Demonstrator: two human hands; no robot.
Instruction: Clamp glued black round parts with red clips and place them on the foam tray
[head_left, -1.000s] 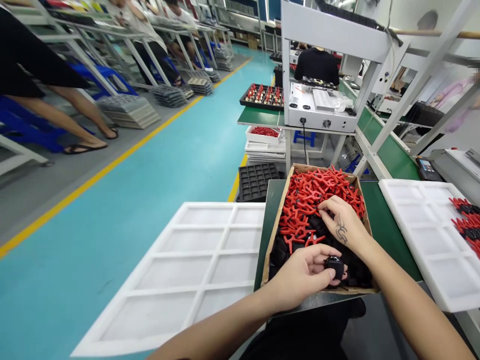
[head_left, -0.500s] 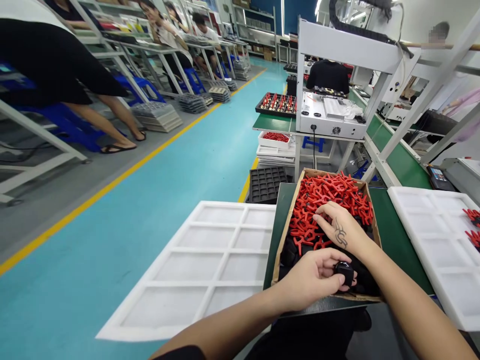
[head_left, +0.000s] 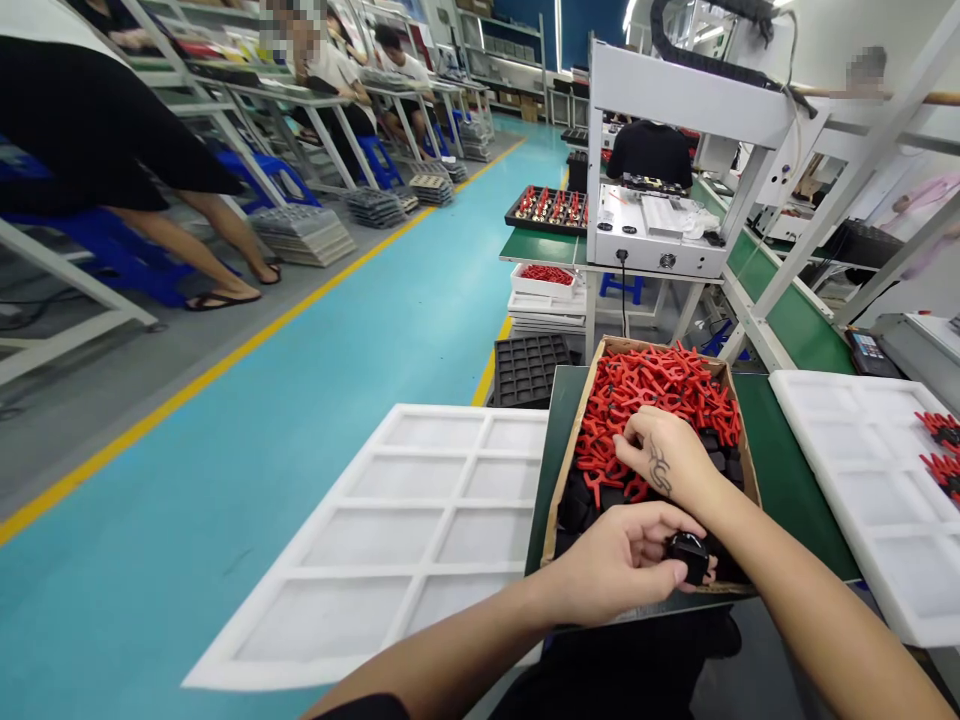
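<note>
My left hand [head_left: 637,560] is closed around a small glossy black block with rounded edges [head_left: 688,556], just above the near end of a cardboard box [head_left: 559,490]. Red plastic spring clamps [head_left: 645,375] fill the far part of that box in a heap. Black blocks [head_left: 581,500] lie in its near part, partly under my hands. My right hand [head_left: 664,455] reaches in over the red clamps, palm down. Its fingers are bent together at the heap, and what they pinch, if anything, is hidden.
A white divided tray [head_left: 360,535] lies left of the box. Another white tray [head_left: 862,470] at the right carries red clamps with black parts [head_left: 941,470]. Beyond the box stands a white framed machine [head_left: 660,240]. A black tray [head_left: 531,368] sits low by the yellow floor line. People work at benches.
My right hand has shifted slightly left over the red clamps, its fingers drawn closer together. My left hand still holds the black block, now turned a little. The whole view has moved slightly.
</note>
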